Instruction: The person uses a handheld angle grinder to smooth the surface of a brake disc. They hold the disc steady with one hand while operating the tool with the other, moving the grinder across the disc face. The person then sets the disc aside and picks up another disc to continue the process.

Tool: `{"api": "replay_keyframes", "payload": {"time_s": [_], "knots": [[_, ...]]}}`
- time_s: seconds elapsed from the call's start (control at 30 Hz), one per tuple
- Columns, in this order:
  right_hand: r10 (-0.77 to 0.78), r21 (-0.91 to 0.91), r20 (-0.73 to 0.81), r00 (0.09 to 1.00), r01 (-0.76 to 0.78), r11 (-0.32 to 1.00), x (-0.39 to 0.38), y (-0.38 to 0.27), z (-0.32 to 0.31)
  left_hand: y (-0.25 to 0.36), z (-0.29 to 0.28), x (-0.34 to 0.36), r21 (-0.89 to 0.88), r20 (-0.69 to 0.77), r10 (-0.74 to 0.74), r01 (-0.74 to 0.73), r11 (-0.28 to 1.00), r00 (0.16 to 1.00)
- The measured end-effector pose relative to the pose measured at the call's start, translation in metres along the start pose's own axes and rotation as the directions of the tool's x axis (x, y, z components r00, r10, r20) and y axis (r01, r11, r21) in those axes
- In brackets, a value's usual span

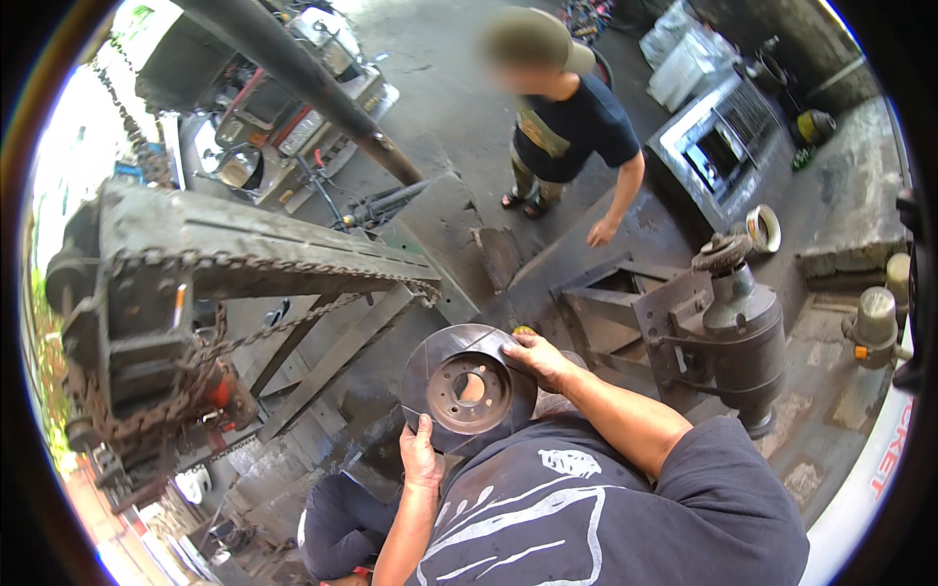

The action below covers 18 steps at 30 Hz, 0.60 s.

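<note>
A grey metal brake disc (437, 363) is held up in front of my torso, its hub side with a round centre hole and several bolt holes facing me. Dark scribed lines cross its flat outer ring. My left hand (421, 453) grips the lower left rim, thumb on the face and fingers behind. At the upper right rim my right hand (540, 363) has its thumb over the edge, the other fingers hidden behind the disc. A small yellow patch (525, 330) shows beside the right hand; I cannot tell what it is.
Left stands a heavy steel beam frame (264, 230) draped with a chain (283, 262). A motor-like machine (743, 322) on a metal stand is to the right. Ahead, a person (572, 127) in a cap stands near a metal frame (718, 146). Machinery (278, 117) fills the far left.
</note>
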State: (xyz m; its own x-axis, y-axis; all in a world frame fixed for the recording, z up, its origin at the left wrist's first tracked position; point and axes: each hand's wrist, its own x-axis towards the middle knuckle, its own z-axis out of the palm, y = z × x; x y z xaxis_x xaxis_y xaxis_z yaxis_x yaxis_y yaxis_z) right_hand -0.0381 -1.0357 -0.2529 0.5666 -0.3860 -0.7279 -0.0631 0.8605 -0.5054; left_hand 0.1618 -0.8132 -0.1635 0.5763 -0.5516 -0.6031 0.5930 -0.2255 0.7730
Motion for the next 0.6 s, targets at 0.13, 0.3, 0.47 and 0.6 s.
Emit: {"api": "replay_keyframes", "payload": {"time_s": [0.13, 0.3, 0.47, 0.6], "knots": [[-0.004, -0.035, 0.158, 0.987, 0.01, 0.999, -0.014, -0.025, -0.006, 0.013, 0.016, -0.019, -0.059, -0.001, -0.053, 0.053, 0.997, 0.999], [0.01, -0.113, 0.14, 0.99, 0.006, 0.994, -0.009, -0.005, -0.033, 0.007, 0.019, -0.03, 0.3, -0.008, 0.084, -0.078, 0.951, 0.996], [0.135, -0.259, 0.191, 0.972, -0.083, 0.962, -0.03, -0.028, 0.01, -0.021, -0.03, -0.022, 0.515, -0.128, 0.177, -0.087, 0.853, 0.976], [0.223, -0.498, 0.151, 0.963, -0.121, 0.859, -0.059, -0.051, 0.059, 0.006, -0.027, -0.049, 0.35, -0.153, 0.277, -0.21, 0.913, 0.949]]}}
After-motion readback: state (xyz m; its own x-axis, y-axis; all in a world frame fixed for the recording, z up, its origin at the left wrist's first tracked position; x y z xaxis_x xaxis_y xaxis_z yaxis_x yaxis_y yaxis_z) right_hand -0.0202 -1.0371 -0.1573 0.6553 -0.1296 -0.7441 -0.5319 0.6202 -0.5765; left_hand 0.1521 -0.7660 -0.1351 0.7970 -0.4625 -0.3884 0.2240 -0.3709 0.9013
